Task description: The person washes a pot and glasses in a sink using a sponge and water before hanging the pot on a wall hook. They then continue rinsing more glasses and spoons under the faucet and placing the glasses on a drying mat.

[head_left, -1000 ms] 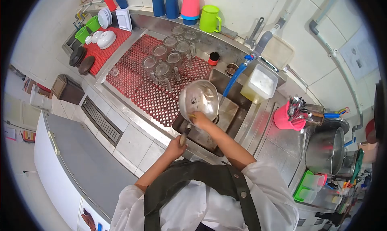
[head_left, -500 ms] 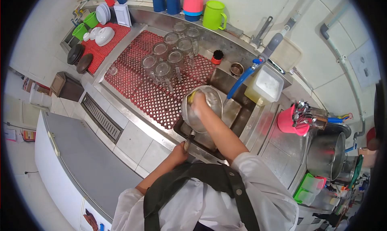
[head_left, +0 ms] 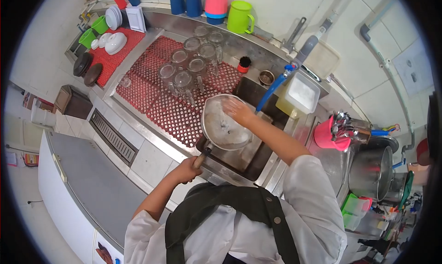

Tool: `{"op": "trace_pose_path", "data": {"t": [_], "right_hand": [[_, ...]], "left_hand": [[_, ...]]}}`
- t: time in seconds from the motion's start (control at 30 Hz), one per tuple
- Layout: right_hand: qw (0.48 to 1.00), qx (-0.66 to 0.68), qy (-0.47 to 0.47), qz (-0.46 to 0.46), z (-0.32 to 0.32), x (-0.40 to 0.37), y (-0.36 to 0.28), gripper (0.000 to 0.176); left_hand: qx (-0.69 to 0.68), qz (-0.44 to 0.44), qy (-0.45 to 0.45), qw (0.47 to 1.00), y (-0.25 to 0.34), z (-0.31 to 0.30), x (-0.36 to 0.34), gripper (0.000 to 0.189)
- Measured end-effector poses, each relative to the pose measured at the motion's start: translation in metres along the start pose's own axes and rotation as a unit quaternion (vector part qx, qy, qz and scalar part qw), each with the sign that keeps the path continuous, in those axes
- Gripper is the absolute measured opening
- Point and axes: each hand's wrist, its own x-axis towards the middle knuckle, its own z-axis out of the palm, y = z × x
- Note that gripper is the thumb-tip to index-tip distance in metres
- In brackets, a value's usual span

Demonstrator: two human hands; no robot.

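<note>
A round metal pan (head_left: 221, 132) with whitish suds and a small dark patch inside is held tilted over the sink (head_left: 253, 165). My left hand (head_left: 188, 170) is closed around the pan's handle (head_left: 201, 159). Inside the pan's upper part, my right hand (head_left: 237, 111) lies flat with its fingers stretched out; anything under the palm is hidden. The blue hose (head_left: 271, 92) on the tap hangs just right of this hand.
Upturned glass mugs (head_left: 183, 79) stand on a red mat (head_left: 152, 96) left of the sink. To the right are a soapy tub (head_left: 301, 93), a pink cutlery holder (head_left: 329, 134) and a large pot (head_left: 370, 172). A lime jug (head_left: 239, 17) stands behind.
My right hand has flattened inside the pan, and the yellow-green item seen at its fingers no longer shows. My left hand and the pan's handle have shifted left, with the pan's inside more exposed.
</note>
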Motion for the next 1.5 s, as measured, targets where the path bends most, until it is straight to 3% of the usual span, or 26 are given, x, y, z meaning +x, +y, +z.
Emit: {"op": "trace_pose_path", "data": {"t": [0.07,0.13,0.2,0.27,0.33,0.37,0.43,0.5,0.53,0.57,0.63,0.7,0.73,0.77,0.87,0.9,1.0,1.03,1.07,1.13,1.2,1.3,1.37,1.4,1.43,1.5], "right_hand": [[0.978,0.129,-0.069,0.146,-0.002,-0.017,-0.019,0.031],[0.880,0.298,-0.229,0.292,0.006,-0.025,-0.043,0.027],[0.837,0.403,-0.285,0.236,-0.002,-0.028,-0.072,0.024],[0.786,0.506,-0.157,0.317,-0.014,-0.012,-0.091,0.025],[0.530,0.667,-0.029,0.523,-0.014,0.025,-0.090,0.023],[0.423,0.723,0.033,0.545,-0.005,0.037,-0.073,0.022],[0.186,0.797,0.153,0.554,0.030,0.051,-0.050,0.021],[0.167,0.846,0.157,0.482,0.063,0.031,-0.063,0.020],[0.160,0.867,0.158,0.445,0.070,0.018,-0.067,0.020],[0.243,0.782,0.097,0.566,-0.001,0.012,-0.068,0.026],[0.656,0.527,-0.064,0.536,0.011,-0.033,-0.043,0.034],[0.664,0.478,-0.073,0.570,-0.058,-0.077,-0.006,0.039],[0.735,0.382,-0.025,0.560,-0.052,-0.105,0.023,0.041],[0.759,0.320,0.138,0.551,-0.098,-0.110,0.038,0.039],[0.800,0.145,0.102,0.573,-0.152,-0.115,0.111,0.039],[0.812,0.105,0.052,0.571,-0.144,-0.118,0.132,0.037],[0.887,-0.099,0.222,0.393,-0.121,-0.112,0.137,0.035],[0.883,-0.005,0.264,0.389,-0.103,-0.104,0.126,0.031],[0.812,0.225,0.221,0.490,-0.086,-0.096,0.104,0.027],[0.561,0.584,0.176,0.560,-0.059,-0.073,0.053,0.017],[0.340,0.756,0.155,0.538,0.004,-0.063,0.032,0.014],[0.065,0.835,0.195,0.511,0.060,-0.053,0.013,0.017],[0.015,0.915,0.255,0.314,0.079,-0.065,0.000,0.013],[0.080,0.878,0.218,0.419,0.095,-0.062,0.001,0.019],[0.133,0.789,0.195,0.568,0.094,-0.042,0.004,0.034],[0.000,0.769,0.152,0.620,0.128,-0.034,0.023,0.044]], "left_hand": [[-0.025,-0.012,0.008,1.000,0.001,-0.004,0.001,0.033],[-0.010,-0.027,0.011,1.000,0.001,0.002,0.007,0.034],[0.055,0.056,0.060,0.995,-0.013,0.008,0.026,0.036],[0.102,0.126,0.100,0.982,-0.031,0.026,0.056,0.036],[0.134,0.177,0.138,0.965,-0.046,0.044,0.077,0.035],[0.126,0.113,0.106,0.980,-0.030,0.046,0.072,0.040],[0.159,0.112,0.104,0.975,-0.026,0.055,0.076,0.037],[0.193,0.188,0.132,0.954,-0.043,0.057,0.089,0.033],[0.178,0.163,0.104,0.965,-0.037,0.051,0.090,0.031],[0.162,0.138,0.074,0.974,-0.029,0.046,0.089,0.029],[0.083,0.088,0.009,0.993,-0.014,0.040,0.091,0.022],[0.043,0.038,-0.075,0.996,-0.016,0.039,0.119,0.021],[0.022,0.008,-0.118,0.993,-0.017,0.039,0.128,0.020],[0.003,-0.006,-0.152,0.988,-0.002,0.038,0.126,0.015],[-0.014,-0.009,-0.225,0.974,-0.011,0.050,0.177,0.010],[0.078,-0.006,-0.205,0.976,0.004,0.051,0.181,0.011],[0.362,0.049,-0.133,0.921,0.043,0.060,0.199,0.019],[0.462,0.092,-0.110,0.875,0.041,0.068,0.214,0.022],[0.554,0.133,-0.085,0.817,0.039,0.073,0.225,0.026],[0.506,0.086,-0.014,0.858,0.045,0.075,0.223,0.026],[0.466,0.031,0.033,0.884,0.046,0.075,0.219,0.026],[0.411,-0.022,0.093,0.907,0.060,0.082,0.215,0.023],[0.387,0.001,0.143,0.911,0.063,0.086,0.210,0.020],[0.388,0.021,0.172,0.905,0.061,0.088,0.211,0.019],[0.480,0.074,0.071,0.871,0.071,0.082,0.205,0.028],[0.393,0.061,0.203,0.895,0.061,0.105,0.240,0.021]]}}
